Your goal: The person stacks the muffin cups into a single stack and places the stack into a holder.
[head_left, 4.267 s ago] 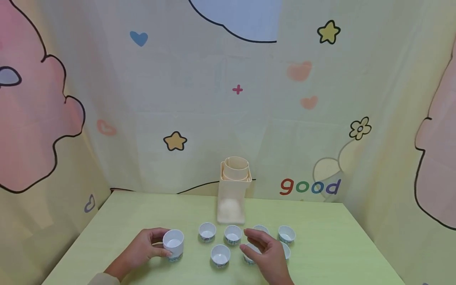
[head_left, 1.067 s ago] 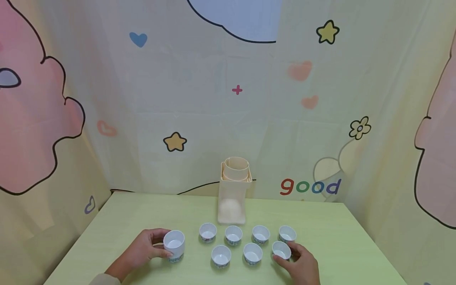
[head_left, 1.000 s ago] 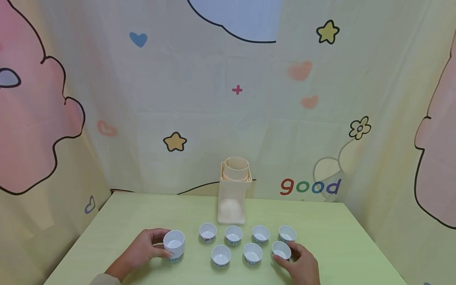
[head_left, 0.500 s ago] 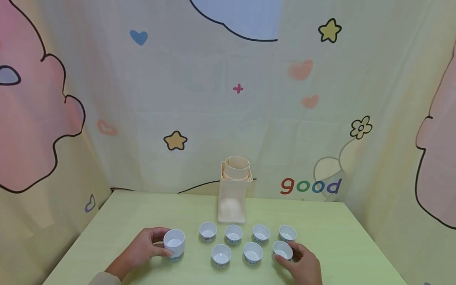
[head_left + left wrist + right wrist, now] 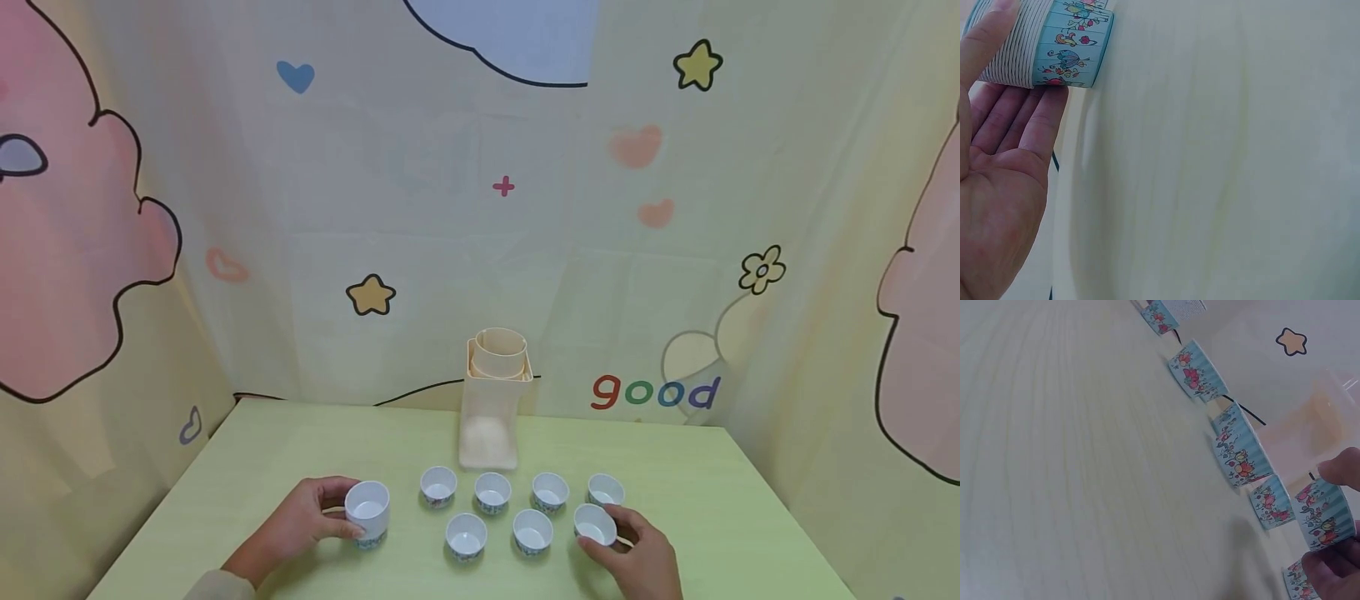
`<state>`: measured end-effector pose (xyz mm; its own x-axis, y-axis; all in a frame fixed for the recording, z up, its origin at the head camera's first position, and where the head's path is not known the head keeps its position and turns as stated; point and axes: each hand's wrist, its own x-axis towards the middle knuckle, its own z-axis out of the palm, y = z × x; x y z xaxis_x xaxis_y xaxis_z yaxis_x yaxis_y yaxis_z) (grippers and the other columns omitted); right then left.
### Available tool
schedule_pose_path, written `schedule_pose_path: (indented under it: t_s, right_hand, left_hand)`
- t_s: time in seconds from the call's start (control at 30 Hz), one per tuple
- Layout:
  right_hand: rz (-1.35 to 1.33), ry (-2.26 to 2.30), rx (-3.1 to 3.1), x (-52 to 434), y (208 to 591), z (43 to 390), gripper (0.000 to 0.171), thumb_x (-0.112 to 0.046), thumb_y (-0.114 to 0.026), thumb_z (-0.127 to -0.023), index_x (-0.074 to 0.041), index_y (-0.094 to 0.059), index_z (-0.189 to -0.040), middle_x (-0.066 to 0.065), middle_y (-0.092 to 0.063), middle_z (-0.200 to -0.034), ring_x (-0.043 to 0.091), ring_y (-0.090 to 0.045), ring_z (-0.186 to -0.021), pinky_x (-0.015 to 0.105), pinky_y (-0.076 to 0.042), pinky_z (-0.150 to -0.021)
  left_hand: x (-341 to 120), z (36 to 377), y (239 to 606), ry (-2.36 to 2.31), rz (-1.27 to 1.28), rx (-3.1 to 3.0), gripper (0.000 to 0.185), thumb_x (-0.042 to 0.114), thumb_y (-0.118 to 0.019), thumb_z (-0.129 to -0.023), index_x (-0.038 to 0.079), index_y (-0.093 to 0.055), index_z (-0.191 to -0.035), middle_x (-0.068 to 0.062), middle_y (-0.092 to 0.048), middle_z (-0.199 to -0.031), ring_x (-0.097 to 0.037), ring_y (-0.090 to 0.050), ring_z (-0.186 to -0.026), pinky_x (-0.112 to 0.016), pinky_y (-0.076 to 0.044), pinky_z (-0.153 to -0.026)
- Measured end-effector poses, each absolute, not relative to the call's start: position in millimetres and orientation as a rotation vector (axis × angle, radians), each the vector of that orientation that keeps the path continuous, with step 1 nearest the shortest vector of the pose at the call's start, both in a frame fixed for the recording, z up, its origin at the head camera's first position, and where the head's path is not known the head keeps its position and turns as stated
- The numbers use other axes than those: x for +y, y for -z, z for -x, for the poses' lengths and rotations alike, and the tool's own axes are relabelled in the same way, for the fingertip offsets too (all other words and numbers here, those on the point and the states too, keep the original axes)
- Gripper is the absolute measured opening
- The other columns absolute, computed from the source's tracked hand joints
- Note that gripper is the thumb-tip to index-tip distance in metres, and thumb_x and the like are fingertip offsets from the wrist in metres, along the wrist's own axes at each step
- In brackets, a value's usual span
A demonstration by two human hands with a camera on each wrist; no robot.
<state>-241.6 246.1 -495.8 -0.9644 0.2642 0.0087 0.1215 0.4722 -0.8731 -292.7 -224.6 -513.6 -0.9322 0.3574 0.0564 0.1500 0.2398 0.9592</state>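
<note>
Several small white cups with blue flowered outsides stand in two rows on the pale green table [image 5: 675,467]. My left hand [image 5: 330,510] grips a taller stack of nested cups [image 5: 367,510] at the left. In the left wrist view the thumb lies over the cup stack [image 5: 1047,44] and the fingers [image 5: 1019,122] lie along its other side. My right hand [image 5: 618,535] holds the front right cup [image 5: 595,525]. In the right wrist view this held cup [image 5: 1325,515] is pinched between thumb and fingers [image 5: 1329,575].
A tall cream plastic container [image 5: 491,400] with white powder at its bottom stands behind the cups. Other cups sit at back [image 5: 438,485], [image 5: 492,490], [image 5: 550,489], [image 5: 605,489] and in front [image 5: 465,535], [image 5: 532,531]. Cartoon-printed curtains enclose the table on three sides.
Since 4.3 s ago my right hand has moved right from the middle cups and taken hold of the front right cup. Over the last second nothing visibly moved. The left hand stayed put.
</note>
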Motion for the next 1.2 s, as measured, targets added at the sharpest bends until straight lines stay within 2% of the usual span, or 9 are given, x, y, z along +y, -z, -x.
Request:
schedule_pose_path:
  t_s: [0.2,0.47,0.83,1.03,1.2]
  right_hand:
    - [0.323,-1.610,-2.546,240.0,490.0,239.8,0.077,-0.033,-0.096,-0.070,0.001,-0.064,-0.131,0.020,-0.069,-0.127,0.025,-0.071,-0.103,0.031,-0.064,-0.082]
    - [0.246,-1.726,-2.478,231.2,484.2,233.8,0.066,-0.023,-0.096,-0.070,-0.003,-0.068,-0.126,0.012,-0.072,-0.124,0.019,-0.070,-0.102,0.024,-0.062,-0.080]
    - [0.178,-1.777,-2.462,220.6,472.7,227.9,0.062,-0.019,-0.095,-0.071,-0.002,-0.069,-0.124,0.012,-0.071,-0.123,0.021,-0.069,-0.103,0.026,-0.063,-0.083]
    - [0.160,-1.730,-2.506,215.6,471.2,227.8,0.063,-0.024,-0.095,-0.072,-0.004,-0.069,-0.125,0.010,-0.069,-0.126,0.020,-0.068,-0.103,0.027,-0.062,-0.086]
    - [0.110,-1.790,-2.473,208.8,468.0,226.0,0.060,-0.020,-0.095,-0.072,-0.004,-0.070,-0.124,0.011,-0.069,-0.125,0.021,-0.068,-0.103,0.027,-0.062,-0.086]
  left_hand:
    - [-225.0,293.9,514.1,-1.769,-0.499,2.332,0.068,0.020,-0.092,-0.075,-0.006,-0.063,-0.131,-0.021,-0.069,-0.129,-0.030,-0.068,-0.115,-0.030,-0.060,-0.095]
    - [-226.9,295.8,515.7,-1.764,-0.537,2.344,0.071,0.024,-0.093,-0.074,-0.008,-0.063,-0.130,-0.022,-0.069,-0.126,-0.026,-0.069,-0.112,-0.027,-0.060,-0.093]
    - [-226.2,294.0,514.2,-1.760,-0.544,2.341,0.069,0.022,-0.092,-0.075,-0.008,-0.062,-0.130,-0.021,-0.070,-0.126,-0.021,-0.070,-0.111,-0.026,-0.060,-0.093]
    - [-226.4,295.2,515.9,-1.770,-0.538,2.332,0.070,0.023,-0.093,-0.074,-0.007,-0.063,-0.130,-0.022,-0.069,-0.127,-0.028,-0.069,-0.113,-0.027,-0.060,-0.093]
    - [-225.7,295.4,515.9,-1.768,-0.535,2.336,0.071,0.023,-0.093,-0.074,-0.008,-0.063,-0.130,-0.022,-0.069,-0.127,-0.030,-0.069,-0.113,-0.027,-0.060,-0.093]
